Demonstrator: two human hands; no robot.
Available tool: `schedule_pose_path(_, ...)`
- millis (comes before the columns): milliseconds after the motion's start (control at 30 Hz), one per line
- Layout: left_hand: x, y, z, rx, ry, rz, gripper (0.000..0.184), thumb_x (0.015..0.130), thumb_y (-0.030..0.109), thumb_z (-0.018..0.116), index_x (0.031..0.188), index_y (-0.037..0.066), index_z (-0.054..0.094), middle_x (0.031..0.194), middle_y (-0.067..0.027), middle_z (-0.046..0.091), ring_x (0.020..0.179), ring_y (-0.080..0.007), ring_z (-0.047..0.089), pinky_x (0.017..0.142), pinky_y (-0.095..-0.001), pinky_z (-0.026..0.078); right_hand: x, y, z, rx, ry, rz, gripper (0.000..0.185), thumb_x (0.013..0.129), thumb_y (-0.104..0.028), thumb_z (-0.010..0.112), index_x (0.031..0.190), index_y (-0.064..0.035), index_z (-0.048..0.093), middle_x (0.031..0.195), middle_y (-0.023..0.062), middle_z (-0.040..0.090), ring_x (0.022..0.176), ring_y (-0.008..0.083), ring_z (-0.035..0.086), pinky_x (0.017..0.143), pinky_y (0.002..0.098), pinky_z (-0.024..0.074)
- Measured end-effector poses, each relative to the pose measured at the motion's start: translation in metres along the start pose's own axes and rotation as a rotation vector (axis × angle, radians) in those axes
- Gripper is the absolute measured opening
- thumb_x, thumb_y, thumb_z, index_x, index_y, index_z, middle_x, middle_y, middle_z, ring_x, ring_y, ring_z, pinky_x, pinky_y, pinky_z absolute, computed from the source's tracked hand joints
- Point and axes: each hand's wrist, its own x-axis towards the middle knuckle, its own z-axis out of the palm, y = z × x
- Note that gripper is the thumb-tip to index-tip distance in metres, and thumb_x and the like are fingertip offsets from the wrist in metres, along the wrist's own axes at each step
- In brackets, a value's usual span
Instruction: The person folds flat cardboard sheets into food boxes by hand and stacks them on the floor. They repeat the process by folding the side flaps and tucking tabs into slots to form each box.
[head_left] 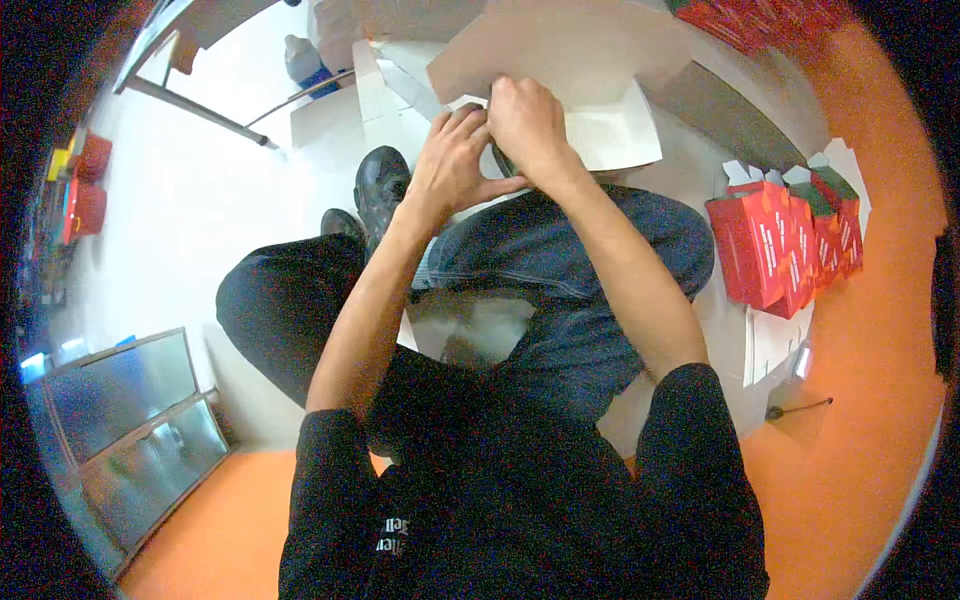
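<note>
A partly folded cardboard box (612, 125) lies beyond my knees, with white inner faces and a broad grey-brown panel raised at its far side. Both hands meet at its left near corner. My right hand (527, 118) is closed there, its knuckles up and its fingertips hidden behind the cardboard. Beside it, my left hand (455, 160) has its fingers bent and pressed together on the box's edge. The left thumb stretches right, towards the right wrist. Just what part the fingertips pinch is hidden.
Red printed cartons (765, 245) with raised flaps stand in a row at the right. More red cartons lie at the top right. At left are a metal-framed rack (195, 108) and a framed panel (135, 430). A bottle (302, 62) stands at the top left.
</note>
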Motion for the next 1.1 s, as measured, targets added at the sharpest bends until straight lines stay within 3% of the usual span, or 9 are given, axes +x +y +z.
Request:
schedule_pose_path(167, -0.011, 0.016, -0.003, -0.279, 0.034, -0.293, 0.085, 0.061, 0.035, 0.083, 0.127, 0.001, 0.040, 0.128, -0.0184, 0.045, 0.112, -0.0353, 0.052, 0.088, -0.0413, 0.048, -0.016, 0.009, -0.012, 0.210, -0.081, 0.073, 0.028, 0.083, -0.023, 0.051, 0.078, 0.0010, 0.065, 0.077, 0.0265, 0.062, 0.076, 0.0424, 0.061, 0.072, 0.0484, 0.0494)
schedule_pose_path(267, -0.010, 0.005, -0.002, -0.836, -0.067, -0.531, 0.086, 0.063, 0.029, 0.082, 0.131, 0.003, 0.037, 0.134, -0.0173, 0.040, 0.114, -0.0318, 0.051, 0.089, -0.0420, 0.047, -0.025, 0.013, -0.009, 0.205, -0.075, 0.076, 0.031, 0.085, -0.024, 0.050, 0.075, 0.0014, 0.065, 0.075, 0.0243, 0.063, 0.074, 0.0403, 0.062, 0.070, 0.0478, 0.0507)
schedule_pose_path(433, -0.011, 0.009, 0.001, -0.955, -0.168, -0.621, 0.080, 0.071, 0.014, 0.073, 0.137, 0.002, 0.030, 0.138, -0.0169, 0.037, 0.126, -0.0317, 0.039, 0.096, -0.0392, 0.042, -0.037, 0.015, 0.001, 0.213, -0.052, 0.055, 0.031, 0.085, -0.023, 0.050, 0.073, 0.0017, 0.065, 0.074, 0.0247, 0.062, 0.072, 0.0390, 0.063, 0.068, 0.0472, 0.0518)
schedule_pose_path(567, 0.002, 0.021, -0.009, -1.103, -0.092, -0.760, 0.073, 0.076, 0.023, 0.068, 0.134, -0.005, 0.033, 0.132, -0.0239, 0.043, 0.119, -0.0335, 0.047, 0.096, -0.0380, 0.041, -0.037, 0.020, -0.019, 0.191, -0.081, 0.052, 0.029, 0.086, -0.023, 0.050, 0.079, 0.0000, 0.066, 0.077, 0.0232, 0.063, 0.075, 0.0393, 0.063, 0.070, 0.0480, 0.0504)
schedule_pose_path(667, 0.009, 0.017, 0.006, -0.541, -0.115, -0.837, 0.065, 0.080, 0.032, 0.062, 0.129, -0.006, 0.042, 0.122, -0.0281, 0.051, 0.112, -0.0357, 0.053, 0.093, -0.0379, 0.042, -0.034, 0.061, -0.046, 0.059, 0.057, 0.096, 0.024, 0.084, -0.023, 0.053, 0.089, -0.0030, 0.066, 0.085, 0.0221, 0.064, 0.083, 0.0388, 0.061, 0.074, 0.0479, 0.0484)
schedule_pose_path(767, 0.009, 0.019, 0.016, -0.453, -0.147, -0.787, 0.054, 0.080, 0.032, 0.059, 0.116, -0.008, 0.051, 0.107, -0.0302, 0.058, 0.104, -0.0406, 0.056, 0.089, -0.0403, 0.044, -0.040, 0.104, -0.081, -0.313, 0.133, 0.199, 0.028, 0.084, -0.023, 0.053, 0.085, 0.0022, 0.065, 0.078, 0.0224, 0.064, 0.075, 0.0355, 0.064, 0.069, 0.0452, 0.0517)
schedule_pose_path(900, 0.005, 0.007, 0.030, -0.438, -0.159, -0.639, 0.037, 0.082, 0.021, 0.051, 0.107, -0.007, 0.052, 0.091, -0.0313, 0.060, 0.090, -0.0461, 0.058, 0.080, -0.0478, 0.046, -0.034, 0.131, -0.097, 0.036, -0.520, 0.310, 0.027, 0.085, -0.014, 0.047, 0.085, 0.0092, 0.060, 0.066, 0.0212, 0.061, 0.054, 0.0294, 0.063, 0.050, 0.0395, 0.0526)
schedule_pose_path(967, 0.013, 0.018, 0.020, -0.504, -0.228, -0.707, 0.030, 0.082, 0.013, 0.046, 0.105, -0.006, 0.049, 0.083, -0.0330, 0.058, 0.083, -0.0489, 0.056, 0.073, -0.0519, 0.045, -0.039, 0.140, -0.092, 0.125, -0.523, 0.247, 0.026, 0.084, -0.010, 0.045, 0.086, 0.0123, 0.057, 0.063, 0.0206, 0.060, 0.049, 0.0278, 0.062, 0.044, 0.0381, 0.0514)
schedule_pose_path(1100, 0.006, 0.002, 0.034, -0.206, -0.227, -0.504, 0.035, 0.084, 0.010, 0.050, 0.118, -0.001, 0.050, 0.097, -0.0246, 0.062, 0.077, -0.0333, 0.064, 0.064, -0.0381, 0.054, -0.043, 0.178, -0.056, 0.115, -0.544, 0.173, 0.022, 0.082, -0.004, 0.044, 0.085, 0.0155, 0.053, 0.066, 0.0233, 0.060, 0.050, 0.0299, 0.063, 0.042, 0.0387, 0.0509)
